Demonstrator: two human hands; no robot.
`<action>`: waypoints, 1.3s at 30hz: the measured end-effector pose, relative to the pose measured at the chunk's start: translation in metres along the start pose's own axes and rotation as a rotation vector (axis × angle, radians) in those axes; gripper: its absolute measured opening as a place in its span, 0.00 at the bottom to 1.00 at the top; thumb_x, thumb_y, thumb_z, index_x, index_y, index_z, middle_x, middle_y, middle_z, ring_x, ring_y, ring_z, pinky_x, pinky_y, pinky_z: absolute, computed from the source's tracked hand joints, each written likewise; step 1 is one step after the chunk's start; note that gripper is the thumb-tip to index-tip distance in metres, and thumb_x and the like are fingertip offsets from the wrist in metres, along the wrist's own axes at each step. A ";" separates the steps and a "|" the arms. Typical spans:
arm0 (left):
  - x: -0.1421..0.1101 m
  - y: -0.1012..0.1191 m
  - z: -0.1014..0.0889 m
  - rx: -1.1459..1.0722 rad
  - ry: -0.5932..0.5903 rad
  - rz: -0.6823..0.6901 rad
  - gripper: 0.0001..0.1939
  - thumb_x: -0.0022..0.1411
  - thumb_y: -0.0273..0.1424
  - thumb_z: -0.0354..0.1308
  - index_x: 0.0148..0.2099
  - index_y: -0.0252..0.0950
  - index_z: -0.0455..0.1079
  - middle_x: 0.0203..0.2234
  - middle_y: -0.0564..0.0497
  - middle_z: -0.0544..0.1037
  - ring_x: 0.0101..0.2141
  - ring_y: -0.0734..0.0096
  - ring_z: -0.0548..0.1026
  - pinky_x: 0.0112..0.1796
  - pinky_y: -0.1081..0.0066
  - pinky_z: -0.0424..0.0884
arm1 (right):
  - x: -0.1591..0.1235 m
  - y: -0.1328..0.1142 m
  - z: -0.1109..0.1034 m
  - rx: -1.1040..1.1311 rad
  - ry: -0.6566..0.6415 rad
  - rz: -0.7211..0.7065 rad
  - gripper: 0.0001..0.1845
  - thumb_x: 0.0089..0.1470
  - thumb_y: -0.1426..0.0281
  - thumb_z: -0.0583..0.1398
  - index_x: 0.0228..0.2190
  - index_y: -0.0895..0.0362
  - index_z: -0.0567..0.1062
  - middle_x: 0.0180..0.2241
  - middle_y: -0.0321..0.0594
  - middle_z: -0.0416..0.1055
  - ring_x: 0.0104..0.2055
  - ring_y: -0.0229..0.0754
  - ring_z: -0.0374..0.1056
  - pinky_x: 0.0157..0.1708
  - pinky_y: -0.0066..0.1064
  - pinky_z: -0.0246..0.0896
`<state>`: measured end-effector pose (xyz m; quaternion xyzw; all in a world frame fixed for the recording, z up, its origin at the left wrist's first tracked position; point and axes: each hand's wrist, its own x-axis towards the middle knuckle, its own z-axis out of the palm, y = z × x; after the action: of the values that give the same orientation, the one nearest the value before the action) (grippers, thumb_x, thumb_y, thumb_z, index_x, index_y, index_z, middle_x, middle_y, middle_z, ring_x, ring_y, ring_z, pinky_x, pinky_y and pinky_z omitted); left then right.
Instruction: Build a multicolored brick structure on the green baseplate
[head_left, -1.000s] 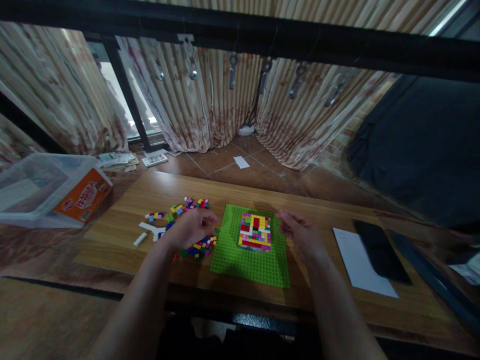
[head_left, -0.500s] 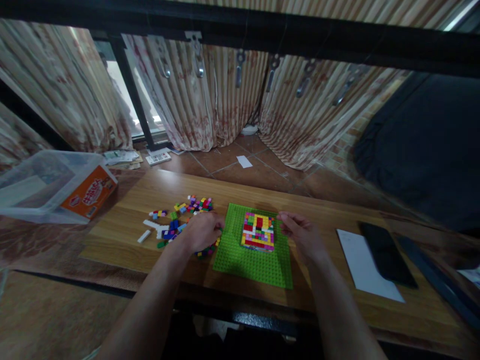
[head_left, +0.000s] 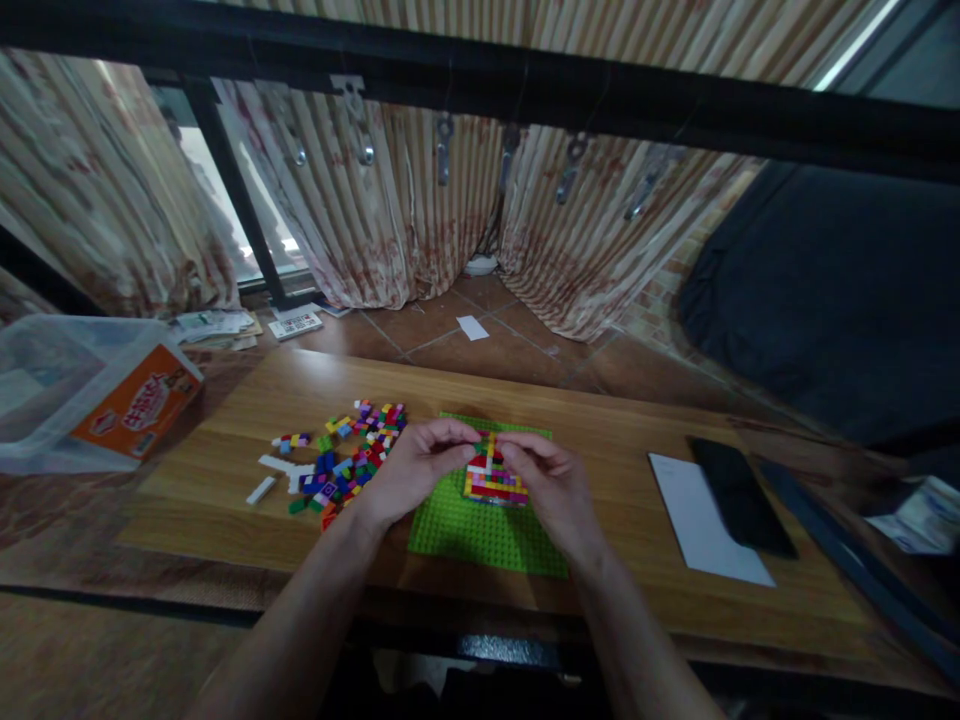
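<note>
A green baseplate (head_left: 480, 530) lies on the wooden table (head_left: 225, 480). On it sits a flat multicoloured brick build (head_left: 495, 482) in red, yellow, pink and white. My left hand (head_left: 412, 470) and my right hand (head_left: 544, 485) meet over the build's far edge, fingertips pinched together and touching it. Whatever small piece they pinch is too small to make out. A pile of loose coloured bricks (head_left: 349, 455) lies just left of my left hand.
A few white pieces (head_left: 277, 470) lie left of the pile. A clear plastic tub with an orange label (head_left: 97, 395) stands at far left. A white sheet (head_left: 705, 520) and a black phone (head_left: 739, 495) lie to the right. Curtains and tiled floor are beyond.
My left hand left the loose brick pile and moved right onto the build. My right hand moved left from the plate's right edge to meet it. The view shifted slightly.
</note>
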<state>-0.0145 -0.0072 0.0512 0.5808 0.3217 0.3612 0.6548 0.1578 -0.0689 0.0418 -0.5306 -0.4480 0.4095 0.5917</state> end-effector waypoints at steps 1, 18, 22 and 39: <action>0.000 0.000 0.005 -0.059 -0.001 -0.001 0.11 0.52 0.33 0.67 0.38 0.33 0.75 0.32 0.51 0.80 0.33 0.72 0.75 0.38 0.72 0.69 | -0.002 0.001 0.003 0.017 -0.022 0.006 0.10 0.50 0.59 0.67 0.33 0.50 0.83 0.31 0.37 0.80 0.33 0.41 0.73 0.35 0.33 0.68; 0.007 -0.021 0.012 0.133 0.285 0.053 0.08 0.55 0.32 0.62 0.36 0.34 0.72 0.28 0.51 0.79 0.31 0.70 0.76 0.35 0.71 0.72 | 0.010 0.001 -0.041 -0.191 0.260 -0.011 0.11 0.44 0.61 0.67 0.29 0.54 0.81 0.27 0.37 0.78 0.30 0.42 0.71 0.34 0.34 0.66; 0.011 -0.032 0.003 0.397 0.329 0.055 0.08 0.56 0.30 0.60 0.39 0.34 0.74 0.33 0.49 0.81 0.36 0.65 0.78 0.40 0.67 0.73 | 0.011 0.009 -0.056 -0.468 0.154 0.028 0.11 0.46 0.62 0.63 0.28 0.55 0.81 0.28 0.39 0.79 0.31 0.45 0.73 0.35 0.36 0.65; 0.008 -0.028 0.007 0.576 0.200 -0.008 0.09 0.59 0.26 0.56 0.42 0.36 0.75 0.36 0.49 0.82 0.38 0.65 0.80 0.43 0.67 0.74 | 0.011 0.019 -0.032 -0.481 0.159 0.030 0.10 0.43 0.64 0.63 0.29 0.55 0.80 0.28 0.40 0.80 0.30 0.45 0.74 0.34 0.36 0.68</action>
<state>-0.0016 -0.0060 0.0244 0.7030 0.4760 0.3080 0.4294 0.1919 -0.0648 0.0232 -0.6932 -0.4767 0.2567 0.4757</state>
